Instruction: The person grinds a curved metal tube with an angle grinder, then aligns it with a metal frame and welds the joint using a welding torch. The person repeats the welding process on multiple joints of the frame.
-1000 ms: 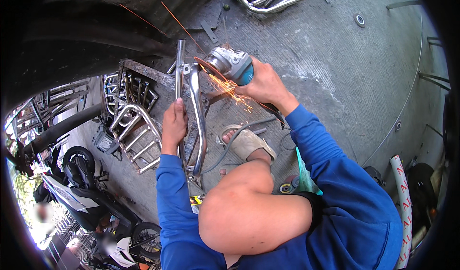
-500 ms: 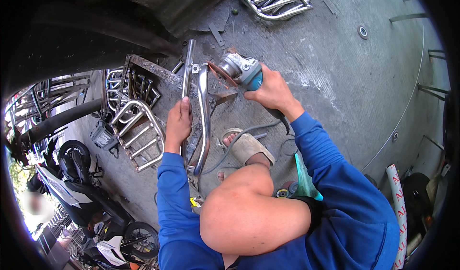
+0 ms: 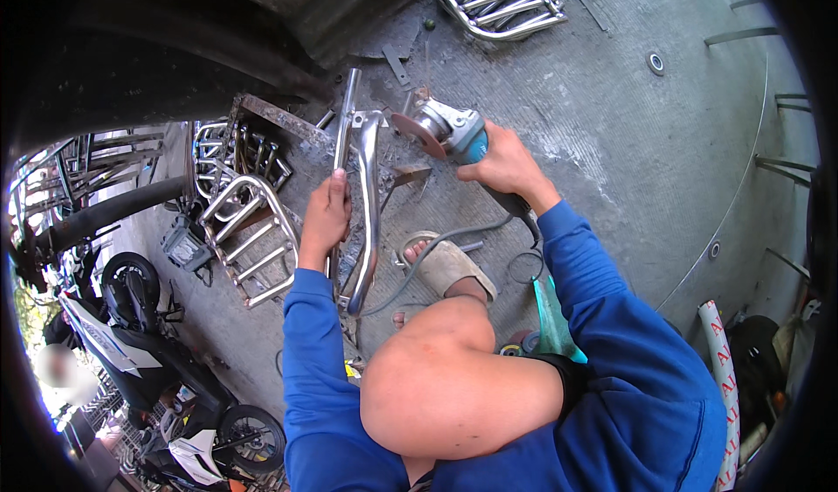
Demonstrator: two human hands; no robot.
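Note:
My left hand (image 3: pixel 326 211) is closed round the straight tube of a shiny bent-steel tube frame (image 3: pixel 370 197). That frame stands lengthwise before me, a small bracket plate joining its two tubes near the far end. Wrapped round the body of an angle grinder (image 3: pixel 472 139) is my right hand (image 3: pixel 508 167). The grinder's reddish-brown disc (image 3: pixel 422 136) faces the tube frame, with a gap between them. Whether the disc spins I cannot tell. A grey cable (image 3: pixel 436 240) curves from the grinder past my sandalled foot.
A rusty metal stand (image 3: pixel 284 118) lies under and beside the work. Tubular steel racks sit at left (image 3: pixel 262 247) and far (image 3: pixel 502 3). Motorcycles (image 3: pixel 140 344) stand at the left. On the right are a bearing-like ring (image 3: pixel 655 62) and a wrapped white tube (image 3: pixel 721 387).
The grinder has moved slightly right, away from the tube frame's bracket end, and its disc has turned to show more of its face. My left hand keeps its hold on the tube.

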